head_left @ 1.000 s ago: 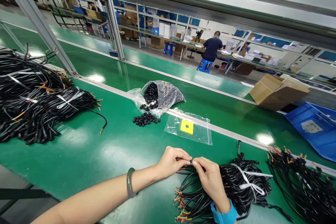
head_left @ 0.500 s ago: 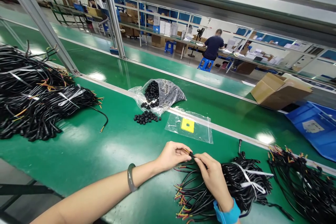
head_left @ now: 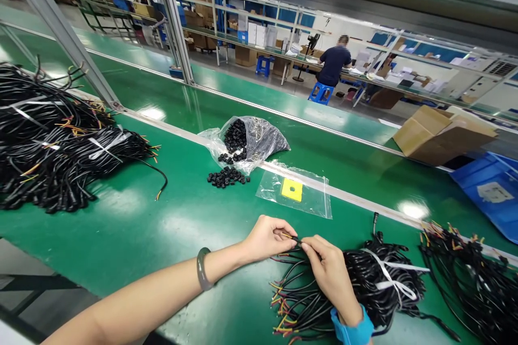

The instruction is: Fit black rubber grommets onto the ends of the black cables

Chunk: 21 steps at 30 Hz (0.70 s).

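**Both our hands pinch one cable beside its bundle**

At our far left, tied cable bundles point(head_left: 101, 156) lie heaped on the green table point(head_left: 129, 237), their white ties apparently there to keep the many lengths from spreading. One loose cable point(head_left: 164, 175) curls away from them. Nearer the middle, we have a small pile of black parts point(head_left: 229, 178) just outside the mouth of a clear plastic bag point(head_left: 267, 143); the bag lies on its side, its opening turned towards our side, which likely makes the parts easy to reach.

Our left hand point(head_left: 263, 237) closes narrowly, thumb against fingers, near the end of the held cable point(head_left: 298, 241), where thin yellowish wires point(head_left: 287, 235) show by the fingertips. Beyond it, a flat zip bag point(head_left: 269, 188) with a yellow piece point(head_left: 286, 186) lies apart from our hands. The cable runs between both grips, over the table. Our right hand point(head_left: 329, 269) pinches it just as narrowly, probably to steady the end from the other side. We cannot tell exactly where the covered fingertips press.

To the right, beside that wrist, lies the near bundle point(head_left: 362, 275), its loose wire ends fanned out under and before our hands; its white tie point(head_left: 413, 268) likely holds the coils together. Farther right is another cable heap point(head_left: 457, 259), with a blue bin point(head_left: 477, 178) behind it.
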Motion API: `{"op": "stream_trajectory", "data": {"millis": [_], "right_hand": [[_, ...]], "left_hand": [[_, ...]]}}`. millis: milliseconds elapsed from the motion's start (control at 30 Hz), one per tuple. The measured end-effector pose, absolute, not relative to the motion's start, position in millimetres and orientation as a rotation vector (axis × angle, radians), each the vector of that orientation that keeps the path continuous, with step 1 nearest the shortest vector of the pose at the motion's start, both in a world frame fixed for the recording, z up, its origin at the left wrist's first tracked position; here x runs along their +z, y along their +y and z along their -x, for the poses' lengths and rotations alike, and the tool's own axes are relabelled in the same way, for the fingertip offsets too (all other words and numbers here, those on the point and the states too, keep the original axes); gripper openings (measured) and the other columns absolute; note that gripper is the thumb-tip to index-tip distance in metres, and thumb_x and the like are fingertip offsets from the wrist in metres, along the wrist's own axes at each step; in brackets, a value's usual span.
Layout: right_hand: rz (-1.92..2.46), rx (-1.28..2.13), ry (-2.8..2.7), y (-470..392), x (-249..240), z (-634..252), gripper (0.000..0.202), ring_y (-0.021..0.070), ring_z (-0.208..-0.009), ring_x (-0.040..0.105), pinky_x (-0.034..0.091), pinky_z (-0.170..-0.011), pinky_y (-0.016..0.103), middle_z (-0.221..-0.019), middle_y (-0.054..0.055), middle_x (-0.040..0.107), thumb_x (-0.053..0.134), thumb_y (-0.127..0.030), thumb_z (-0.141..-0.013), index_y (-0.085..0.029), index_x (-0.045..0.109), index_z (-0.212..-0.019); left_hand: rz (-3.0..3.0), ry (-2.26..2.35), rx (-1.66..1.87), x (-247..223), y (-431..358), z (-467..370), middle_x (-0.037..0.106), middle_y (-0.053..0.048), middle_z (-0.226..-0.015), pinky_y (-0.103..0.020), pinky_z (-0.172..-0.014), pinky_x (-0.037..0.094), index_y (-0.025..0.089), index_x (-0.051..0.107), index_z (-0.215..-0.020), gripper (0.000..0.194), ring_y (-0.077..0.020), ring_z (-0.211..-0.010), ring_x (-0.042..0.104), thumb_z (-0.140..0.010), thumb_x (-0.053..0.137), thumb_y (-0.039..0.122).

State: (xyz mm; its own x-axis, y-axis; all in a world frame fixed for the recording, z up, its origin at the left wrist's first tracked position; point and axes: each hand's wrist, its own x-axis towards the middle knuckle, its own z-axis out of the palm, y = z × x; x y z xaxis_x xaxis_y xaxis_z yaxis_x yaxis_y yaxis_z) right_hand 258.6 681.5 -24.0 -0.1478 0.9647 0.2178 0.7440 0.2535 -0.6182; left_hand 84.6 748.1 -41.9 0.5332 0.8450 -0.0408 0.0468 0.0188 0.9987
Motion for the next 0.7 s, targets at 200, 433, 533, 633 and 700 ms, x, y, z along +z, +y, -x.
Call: {"op": "stream_trajectory", "data": {"millis": [200, 433, 533, 633, 700], "right_hand": [[1.541, 0.520, -1.931, 680.5, -21.0, -258.3, 0.032, 0.0159, -0.069, 0.058, 0.043, -0.062, 0.026, -0.074, 0.003, 0.063, 0.040, -0.034, -0.096, -0.021, 0.067, -0.087], [1.549, 0.552, -1.975, 680.5, -22.7, -258.7, 0.032, 0.0161, -0.068, 0.057, 0.041, -0.061, 0.026, -0.072, 0.003, 0.062, 0.040, -0.033, -0.096, -0.020, 0.069, -0.088], [1.572, 0.533, -1.998, 680.2, -23.5, -258.7, 0.030, 0.0159, -0.067, 0.057, 0.040, -0.061, 0.026, -0.071, 0.003, 0.061, 0.041, -0.031, -0.095, -0.021, 0.069, -0.088], [1.574, 0.517, -2.027, 680.4, -23.7, -258.6, 0.031, 0.0158, -0.067, 0.057, 0.040, -0.061, 0.026, -0.070, 0.002, 0.061, 0.040, -0.030, -0.096, -0.021, 0.069, -0.088], [1.572, 0.499, -2.053, 680.9, -23.7, -258.5, 0.031, 0.0154, -0.067, 0.057, 0.040, -0.061, 0.026, -0.070, 0.002, 0.060, 0.040, -0.030, -0.096, -0.021, 0.069, -0.089]], "left_hand": [[-1.436, 0.793, 0.781, -48.1, 747.3, -86.9, 0.073, -0.008, -0.075, -0.022, -0.058, 0.052, 0.010, 0.071, -0.072, 0.019, -0.0157, -0.063, 0.067, -0.065, 0.075, 0.027], [-1.750, 0.691, 0.863, -41.8, 750.3, -80.4, 0.074, -0.007, -0.079, -0.022, -0.066, 0.052, 0.015, 0.074, -0.072, 0.010, -0.0169, -0.074, 0.069, -0.074, 0.071, 0.024], [-1.855, 0.662, 0.873, -40.6, 750.1, -79.2, 0.074, -0.006, -0.079, -0.021, -0.068, 0.052, 0.016, 0.075, -0.073, 0.010, -0.0157, -0.073, 0.069, -0.077, 0.068, 0.021], [-1.913, 0.660, 0.868, -40.2, 749.3, -78.9, 0.074, -0.007, -0.080, -0.021, -0.069, 0.052, 0.016, 0.075, -0.075, 0.011, -0.0156, -0.074, 0.069, -0.079, 0.065, 0.021], [-1.937, 0.668, 0.856, -40.1, 748.8, -78.5, 0.074, -0.006, -0.080, -0.021, -0.070, 0.052, 0.017, 0.075, -0.076, 0.012, -0.0156, -0.074, 0.069, -0.080, 0.064, 0.022]]}}
